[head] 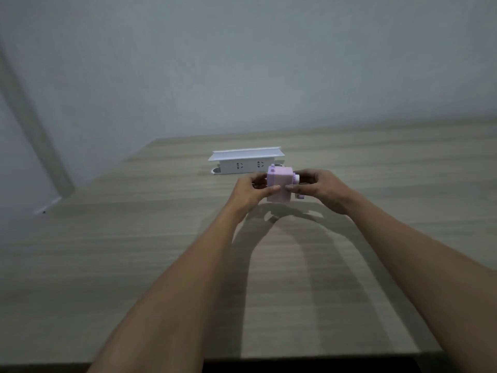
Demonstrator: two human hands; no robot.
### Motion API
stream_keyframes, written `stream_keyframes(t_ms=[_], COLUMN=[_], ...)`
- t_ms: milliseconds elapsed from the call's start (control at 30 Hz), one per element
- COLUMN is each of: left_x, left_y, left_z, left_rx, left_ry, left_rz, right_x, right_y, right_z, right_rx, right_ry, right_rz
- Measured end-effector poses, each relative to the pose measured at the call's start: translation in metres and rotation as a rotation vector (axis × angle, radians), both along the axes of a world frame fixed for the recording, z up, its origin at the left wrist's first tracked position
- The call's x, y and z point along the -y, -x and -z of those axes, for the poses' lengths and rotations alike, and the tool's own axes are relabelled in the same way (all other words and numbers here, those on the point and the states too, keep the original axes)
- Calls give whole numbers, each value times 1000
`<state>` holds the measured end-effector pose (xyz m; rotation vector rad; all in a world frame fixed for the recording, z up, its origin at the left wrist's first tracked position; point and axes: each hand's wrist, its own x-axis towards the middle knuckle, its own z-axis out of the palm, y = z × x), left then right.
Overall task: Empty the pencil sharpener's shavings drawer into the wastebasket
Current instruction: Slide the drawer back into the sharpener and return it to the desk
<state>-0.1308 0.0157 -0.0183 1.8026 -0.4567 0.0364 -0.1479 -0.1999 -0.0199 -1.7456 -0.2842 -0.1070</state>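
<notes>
Sharpener (pixel 279 185) is gripped above the bench (pixel 134 265) between the left hand (pixel 248 192) and right hand (pixel 321 188), fingers (pixel 291 187) closed on its sides. Drawer removal seems in hand; a steady pull is called for next. No wastebasket is seen.

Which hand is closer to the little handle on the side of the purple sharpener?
The right hand. It wraps the pencil sharpener on the side where the crank handle sticks out. The left hand holds the opposite side, away from the handle.
</notes>
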Motion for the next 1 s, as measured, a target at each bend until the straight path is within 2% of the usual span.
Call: stream_keyframes(t_ms=[200, 500, 1000], left_x=[15, 31, 46], left_y=[-63, -133, -179], left_z=[6, 28, 38], left_rx=[-17, -32, -86], left_ry=[-25, -31, -28], left_rz=[-28, -128, -126], right_x=[9, 14, 23], right_y=[-61, -144, -193], right_z=[8, 34, 50], right_rx=[44, 37, 13], right_ry=[62, -70, -79], right_rz=[29, 101, 176])
